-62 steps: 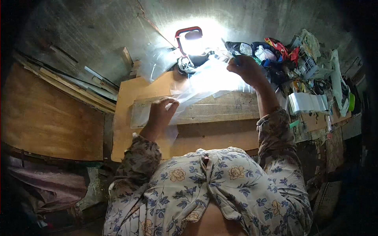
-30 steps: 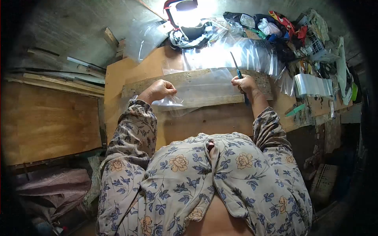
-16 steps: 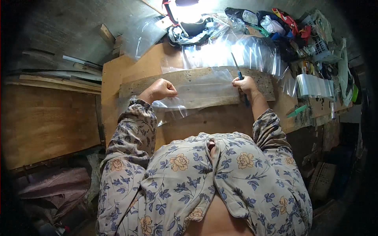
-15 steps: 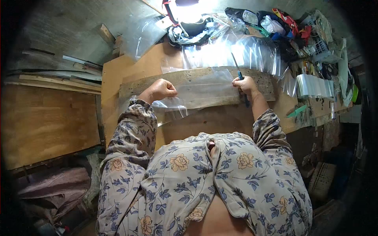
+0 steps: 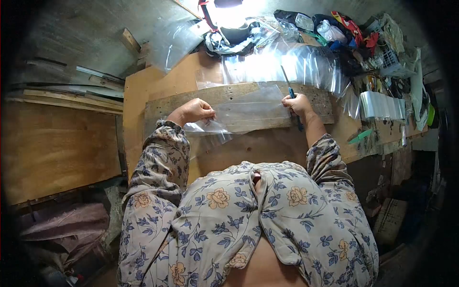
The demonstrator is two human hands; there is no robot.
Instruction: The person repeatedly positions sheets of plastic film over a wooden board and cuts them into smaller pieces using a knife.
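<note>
A clear plastic sheet (image 5: 253, 111) stretches between my two hands, over a worn wooden plank (image 5: 167, 108). My left hand (image 5: 197, 111) pinches its left end, where the film is crumpled and hangs down below the fingers. At the right, the sheet's corner is held by my right hand (image 5: 299, 103), closed also on a thin tool with a dark blue handle (image 5: 292, 92). The tool's narrow dark tip points up and to the left. Whether it is a blade or closed scissors I cannot tell.
Behind the plank lies a row of shiny clear plastic (image 5: 306, 67). A bright lamp (image 5: 229, 16) stands at the back. To the right are a stack of clear plastic sleeves (image 5: 382, 104), a green-handled tool (image 5: 360, 136), a grey basket (image 5: 392, 62) and several bags.
The right hand has come down from the lit back area to the plank, and the plastic now spans both hands lower down. Lately only the left fingers and the hanging film have shifted slightly.
</note>
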